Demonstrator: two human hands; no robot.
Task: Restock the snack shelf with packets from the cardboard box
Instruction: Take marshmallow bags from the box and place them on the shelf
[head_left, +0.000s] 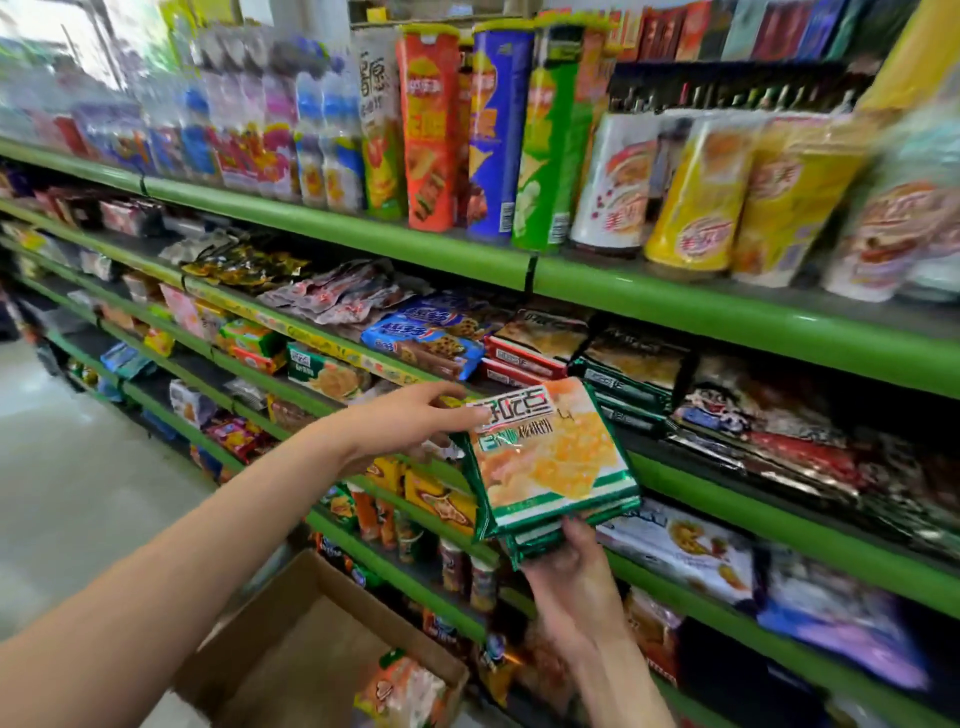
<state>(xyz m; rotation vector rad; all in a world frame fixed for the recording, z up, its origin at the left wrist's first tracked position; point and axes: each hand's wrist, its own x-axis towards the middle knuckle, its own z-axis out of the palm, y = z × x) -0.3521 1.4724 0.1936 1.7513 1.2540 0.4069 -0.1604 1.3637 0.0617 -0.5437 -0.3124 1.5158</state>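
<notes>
box: our brown cardboard box (291, 639) sits low, orange packets (402, 691) inside
packets: glossy green-edged stack (550, 462) (flat, crinkly) before the green shelf (675, 306)
hands: our right hand (571, 582) grips underneath, left hand (415, 421) pinches the top corner
</notes>
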